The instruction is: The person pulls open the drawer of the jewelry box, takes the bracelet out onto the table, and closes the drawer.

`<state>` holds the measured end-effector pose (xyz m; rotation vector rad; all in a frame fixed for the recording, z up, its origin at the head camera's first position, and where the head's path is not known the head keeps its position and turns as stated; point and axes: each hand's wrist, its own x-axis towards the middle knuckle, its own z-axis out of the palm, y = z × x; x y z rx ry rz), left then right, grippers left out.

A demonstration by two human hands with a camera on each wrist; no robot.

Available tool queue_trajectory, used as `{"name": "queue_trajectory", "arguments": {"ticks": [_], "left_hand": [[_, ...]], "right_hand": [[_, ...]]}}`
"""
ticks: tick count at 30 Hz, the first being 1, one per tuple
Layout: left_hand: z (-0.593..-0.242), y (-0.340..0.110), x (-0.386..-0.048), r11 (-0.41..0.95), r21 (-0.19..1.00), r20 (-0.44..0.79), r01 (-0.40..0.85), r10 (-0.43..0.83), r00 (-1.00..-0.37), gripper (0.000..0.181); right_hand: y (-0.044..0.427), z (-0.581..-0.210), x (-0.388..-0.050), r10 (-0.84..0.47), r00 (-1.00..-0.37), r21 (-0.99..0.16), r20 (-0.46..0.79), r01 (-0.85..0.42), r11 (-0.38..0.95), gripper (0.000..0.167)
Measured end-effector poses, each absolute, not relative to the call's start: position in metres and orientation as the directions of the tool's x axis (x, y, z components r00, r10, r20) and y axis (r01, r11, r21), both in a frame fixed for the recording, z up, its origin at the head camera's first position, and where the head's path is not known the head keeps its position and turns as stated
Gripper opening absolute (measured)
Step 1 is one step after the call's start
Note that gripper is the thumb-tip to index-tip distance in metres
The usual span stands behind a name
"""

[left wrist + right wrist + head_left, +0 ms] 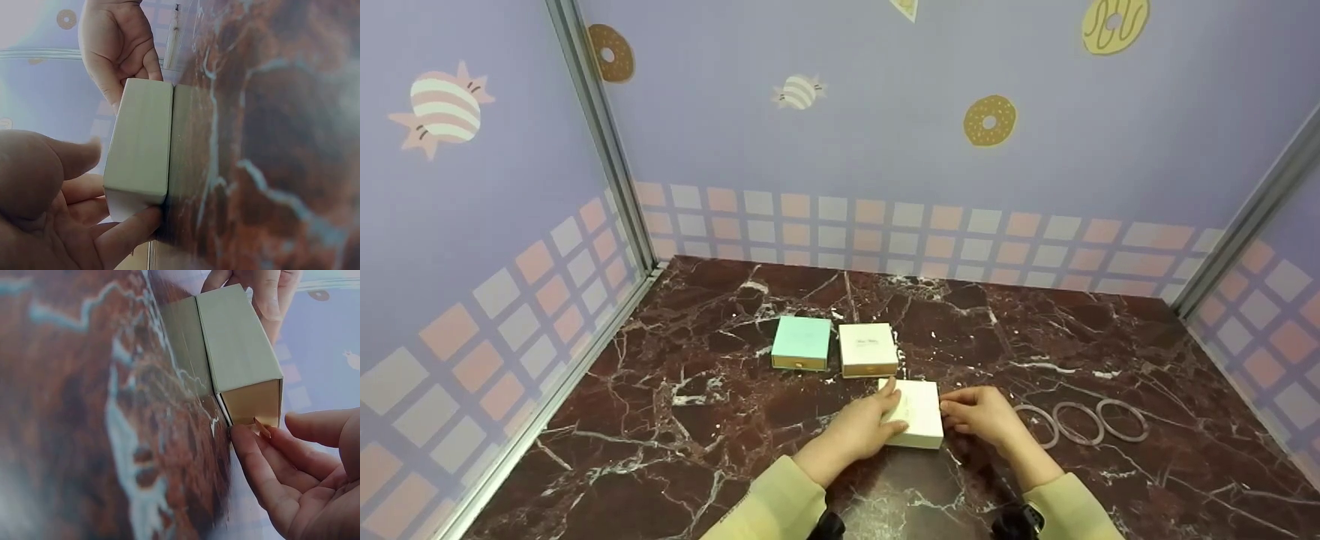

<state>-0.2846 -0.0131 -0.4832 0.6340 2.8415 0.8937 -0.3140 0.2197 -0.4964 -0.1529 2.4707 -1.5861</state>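
A small cream-white box point(919, 416) lies on the marble table, closest to me of the three boxes. My left hand point(859, 427) holds its left side, with the thumb over its top and a finger by the far corner. The right wrist view shows a gold drawer face point(253, 404) with a small pull tab point(261, 428) on the box's right end. My right hand point(304, 472) touches around this tab with its fingertips, while its thumb stands apart. Behind are a mint-green box point(802, 337) and another cream box point(868, 345), both with gold fronts.
To the right of my right hand, several pale rings point(1078, 424) lie in a row on the dark red marble table point(675, 457). Lilac walls point(870, 135) with sweets patterns enclose the back and sides. Metal posts point(607, 142) stand at the corners.
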Motion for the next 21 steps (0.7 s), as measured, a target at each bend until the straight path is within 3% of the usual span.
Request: {"name": "queue_trajectory", "arguments": {"ticks": [9,14,21], "left_hand": [[-0.4837,-0.0119,-0.2846,0.773,0.522,0.025,0.359,0.407,-0.913,0.075],[-0.4833,-0.012,-0.2848,0.782,0.503,0.023,0.367,0.412,-0.911,0.076],[-0.4829,-0.0126,-0.2863,0.791,0.471,0.022,0.391,0.432,-0.902,0.075]], "right_hand": [[0.2195,-0.4974,-0.3139,-0.131,-0.987,-0.934,-0.089,0.037,0.356,0.039],[0.2181,-0.4984,-0.3151,-0.064,-0.997,-0.908,-0.051,0.02,0.419,0.034],[0.2179,-0.4993,-0.3154,-0.088,-0.996,-0.892,-0.032,-0.011,0.451,0.036]]}}
